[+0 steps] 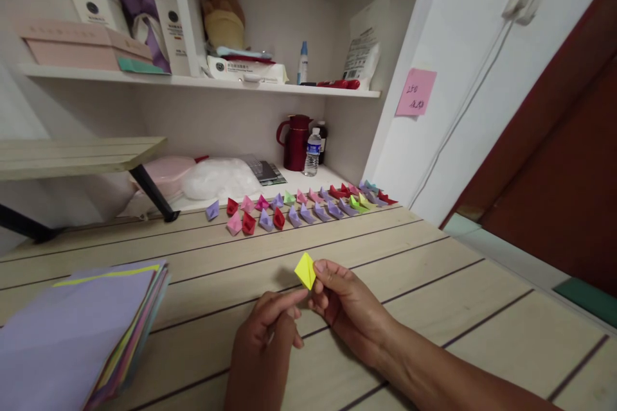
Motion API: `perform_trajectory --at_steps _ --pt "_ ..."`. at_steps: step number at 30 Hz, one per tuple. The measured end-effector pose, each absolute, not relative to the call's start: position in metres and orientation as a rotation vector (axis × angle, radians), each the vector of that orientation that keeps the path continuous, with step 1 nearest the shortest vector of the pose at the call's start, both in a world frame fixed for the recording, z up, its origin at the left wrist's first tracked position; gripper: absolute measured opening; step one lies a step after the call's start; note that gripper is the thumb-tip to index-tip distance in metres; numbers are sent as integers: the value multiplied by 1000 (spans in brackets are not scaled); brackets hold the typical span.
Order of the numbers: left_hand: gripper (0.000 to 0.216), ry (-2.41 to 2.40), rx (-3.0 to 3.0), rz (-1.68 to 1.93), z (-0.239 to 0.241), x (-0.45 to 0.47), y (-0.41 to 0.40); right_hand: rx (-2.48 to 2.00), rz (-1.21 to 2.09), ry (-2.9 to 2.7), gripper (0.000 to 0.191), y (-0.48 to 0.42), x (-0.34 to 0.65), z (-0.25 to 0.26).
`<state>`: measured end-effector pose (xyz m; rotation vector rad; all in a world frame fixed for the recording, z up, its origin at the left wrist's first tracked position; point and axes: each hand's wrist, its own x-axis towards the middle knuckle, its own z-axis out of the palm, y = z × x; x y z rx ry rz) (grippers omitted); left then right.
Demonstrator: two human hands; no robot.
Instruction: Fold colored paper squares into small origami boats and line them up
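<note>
A small folded yellow paper piece (305, 269) is pinched between both my hands above the wooden table (434, 282). My right hand (344, 302) grips its right side with thumb and fingers closed. The fingertips of my left hand (267, 334) pinch its lower edge. Beyond it, two rows of folded paper pieces (299, 207) in purple, red, pink and green lie along the table's far edge. A stack of coloured paper sheets (81, 327), purple on top, lies at the near left.
A raised wooden board (72, 155) on black legs stands at the left. Behind the table, a red jug (295, 141), a water bottle (312, 153) and plastic bags sit on a white ledge. Shelves above hold boxes and bottles. A pink sticky note (415, 92) hangs on the wall.
</note>
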<state>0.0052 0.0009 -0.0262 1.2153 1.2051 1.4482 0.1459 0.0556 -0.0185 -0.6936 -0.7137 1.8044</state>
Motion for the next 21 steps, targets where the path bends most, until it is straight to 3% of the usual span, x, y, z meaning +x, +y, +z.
perform_trajectory --at_steps 9,13,21 --pt "21 1196 1057 1448 -27 13 2 -734 1750 -858 33 50 145 -16" --pt "45 1178 774 1495 -28 9 11 -861 1508 -1172 29 50 146 -14" --pt "49 1164 509 1556 -34 10 14 -903 1162 -1534 23 54 151 -13"
